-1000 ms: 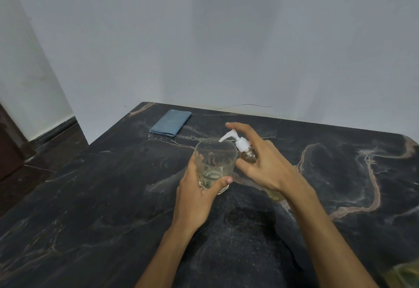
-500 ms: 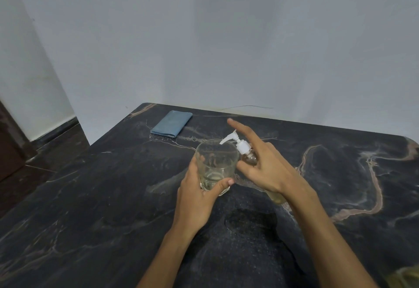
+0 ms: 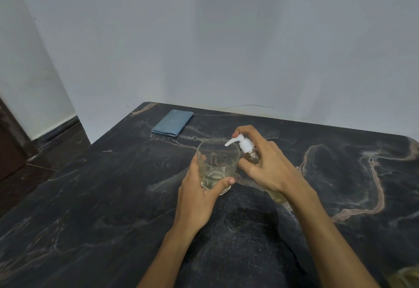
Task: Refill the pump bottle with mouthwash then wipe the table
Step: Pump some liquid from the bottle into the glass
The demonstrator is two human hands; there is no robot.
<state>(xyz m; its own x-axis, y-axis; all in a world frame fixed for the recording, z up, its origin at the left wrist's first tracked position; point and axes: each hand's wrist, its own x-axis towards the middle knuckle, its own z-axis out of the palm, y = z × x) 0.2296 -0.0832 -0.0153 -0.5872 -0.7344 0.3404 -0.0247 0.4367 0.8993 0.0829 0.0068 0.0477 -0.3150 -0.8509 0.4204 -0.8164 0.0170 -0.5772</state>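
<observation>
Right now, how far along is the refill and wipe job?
Looks done: the pump bottle has its white pump head on and pale liquid shows at its base. In hand: the right hand holds the bottle, a fingertip on the pump, nozzle over the glass, which the left hand grips; a little liquid sits in the glass. Left: wiping. The blue cloth lies folded, untouched, at the table's far corner.

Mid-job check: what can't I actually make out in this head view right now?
- Pump bottle body and fill level: covered by the right hand; only the white pump and neck show.
- Whether liquid is leaving the nozzle into the glass held by the left hand: too small to tell.
- Yellowish object at the bottom right corner: cut off by the frame edge and blurred.
- Spills on the table: lost in dark marbling.
</observation>
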